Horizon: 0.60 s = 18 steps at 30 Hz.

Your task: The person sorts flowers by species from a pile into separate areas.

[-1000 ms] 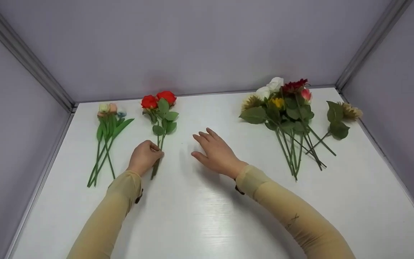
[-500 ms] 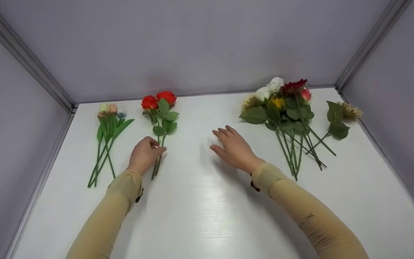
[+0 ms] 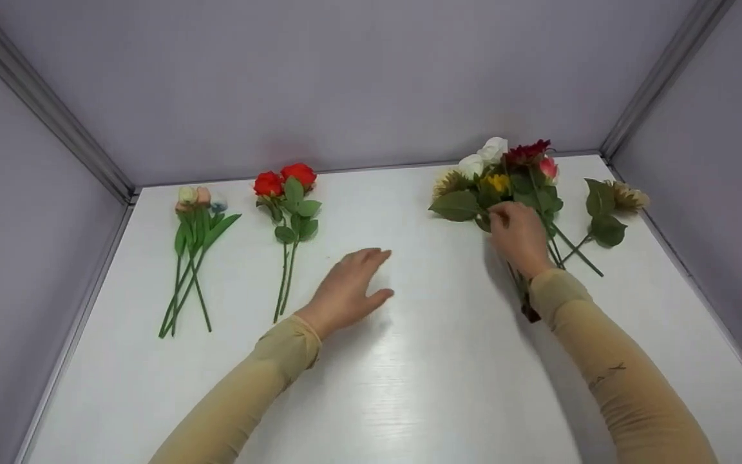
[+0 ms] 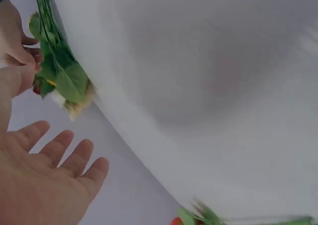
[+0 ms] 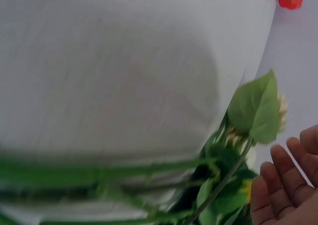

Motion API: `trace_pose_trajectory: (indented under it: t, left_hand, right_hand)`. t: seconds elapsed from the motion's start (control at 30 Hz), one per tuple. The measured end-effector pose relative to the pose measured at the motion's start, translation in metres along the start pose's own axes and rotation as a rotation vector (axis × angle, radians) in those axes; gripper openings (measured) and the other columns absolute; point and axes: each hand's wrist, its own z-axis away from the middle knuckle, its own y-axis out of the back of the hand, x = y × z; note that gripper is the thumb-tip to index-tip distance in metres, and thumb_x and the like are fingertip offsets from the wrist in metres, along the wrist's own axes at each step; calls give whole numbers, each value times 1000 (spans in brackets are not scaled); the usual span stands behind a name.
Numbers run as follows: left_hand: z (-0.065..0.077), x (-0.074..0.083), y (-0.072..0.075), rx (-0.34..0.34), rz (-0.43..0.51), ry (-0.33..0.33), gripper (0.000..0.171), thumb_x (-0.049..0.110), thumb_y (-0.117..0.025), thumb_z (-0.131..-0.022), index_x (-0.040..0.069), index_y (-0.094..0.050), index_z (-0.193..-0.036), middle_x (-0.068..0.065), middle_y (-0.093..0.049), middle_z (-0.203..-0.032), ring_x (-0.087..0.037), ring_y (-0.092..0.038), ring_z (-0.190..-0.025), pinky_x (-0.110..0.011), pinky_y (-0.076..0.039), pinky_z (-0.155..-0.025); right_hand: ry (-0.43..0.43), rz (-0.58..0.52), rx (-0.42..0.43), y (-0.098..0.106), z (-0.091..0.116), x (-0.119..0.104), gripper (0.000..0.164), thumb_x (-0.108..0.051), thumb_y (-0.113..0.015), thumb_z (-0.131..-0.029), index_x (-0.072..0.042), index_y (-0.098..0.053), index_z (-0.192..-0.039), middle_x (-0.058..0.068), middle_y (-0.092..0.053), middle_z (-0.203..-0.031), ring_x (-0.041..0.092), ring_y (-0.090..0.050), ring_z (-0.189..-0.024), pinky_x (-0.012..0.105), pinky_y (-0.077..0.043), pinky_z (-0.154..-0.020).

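My left hand (image 3: 345, 290) hovers over the middle of the white table, thumb apart from the fingers, holding nothing. In the left wrist view its fingers (image 4: 74, 160) are spread. My right hand (image 3: 519, 235) is over the mixed pile of flowers at the right, covering part of the stems. The right wrist view has its fingers (image 5: 278, 185) loosely bent beside the leaves, with no stem visibly gripped. White roses (image 3: 492, 149), a dark red flower (image 3: 528, 153), a yellow flower (image 3: 498, 183) and a cream flower (image 3: 449, 184) show in that pile.
Two red roses (image 3: 298, 174) lie left of centre with their stems toward me. Tulips (image 3: 198, 222) with crossing stems lie at the far left. One cream flower (image 3: 628, 198) with large leaves lies near the right edge. Grey walls (image 3: 371, 84) enclose the table's back and sides.
My left hand has left the red roses' stems and moved right, its fingers opening out. My right hand has moved right from mid-table to the mixed flowers. The red roses stay in place.
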Motion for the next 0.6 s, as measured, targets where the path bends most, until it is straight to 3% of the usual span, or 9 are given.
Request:
trace_pose_trajectory:
  t: [0.13, 0.33, 0.47, 0.6]
  left_hand:
    - [-7, 36, -16, -78, -149, -194, 72, 43, -65, -101, 16, -36, -160, -9, -38, -161, -27, -34, -148, -43, -23, -123]
    - [-11, 86, -37, -120, -339, -426, 76, 50, -63, -100, 22, -30, -163, -6, -32, -165, -26, -28, -151, -45, -18, -124]
    - [-13, 110, -49, -123, -382, -518, 76, 53, -62, -99, 24, -30, -163, -4, -31, -165, -24, -27, -151, -44, -20, -124]
    - [-14, 121, -60, -134, -417, -555, 76, 54, -62, -99, 26, -30, -162, -3, -31, -165, -23, -28, -151, -43, -22, -123]
  right_hand:
    - [-127, -27, 57, 33, -1, 30, 37, -24, -46, -107, 1, -64, -127, 21, -63, -120, 37, -58, -106, 54, -47, -91]
    - [-294, 35, 62, 74, 5, 76, 38, -21, -43, -101, 7, -61, -120, 26, -62, -112, 39, -57, -96, 50, -46, -81]
    - [-392, 57, 5, 91, 13, 101, 33, -20, -50, -99, 9, -66, -104, 14, -67, -87, 29, -56, -79, 40, -45, -70]
    - [-463, 3, -57, 96, 19, 113, 38, -25, -58, -99, 10, -71, -104, 0, -67, -76, 21, -56, -75, 36, -47, -68]
